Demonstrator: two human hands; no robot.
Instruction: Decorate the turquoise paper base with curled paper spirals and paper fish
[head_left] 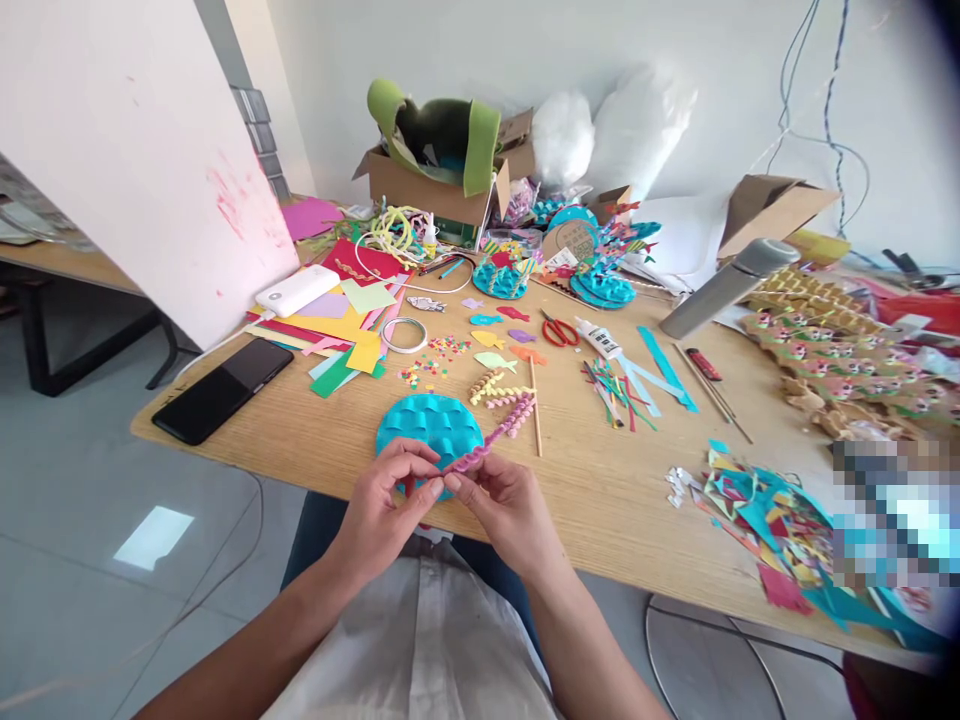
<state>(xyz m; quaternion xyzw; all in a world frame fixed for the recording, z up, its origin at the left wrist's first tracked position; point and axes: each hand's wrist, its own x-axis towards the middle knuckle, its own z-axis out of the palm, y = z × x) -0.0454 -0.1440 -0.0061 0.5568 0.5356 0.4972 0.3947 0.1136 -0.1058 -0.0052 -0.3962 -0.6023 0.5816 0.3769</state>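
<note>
A purple curly pipe cleaner [474, 458] runs between my fingertips at the table's front edge. My left hand [394, 495] pinches its lower end, thumb against forefinger. Close beside it, my right hand [499, 500] is closed on the same strand. Just behind both hands lies a round blue piece [427, 425] with raised scallops, partly covered by my left fingers. The strand's far part reaches back to pink and yellow curled pieces [489, 384] on the table. A thin wooden stick [537, 420] lies right of them.
Paper fish [491, 339], confetti [427, 370], red scissors [559, 328] and a glue tube [598, 338] lie farther back. A black phone [225, 388] is at the left edge. A grey bottle [727, 285] and paper scraps [780, 520] are on the right.
</note>
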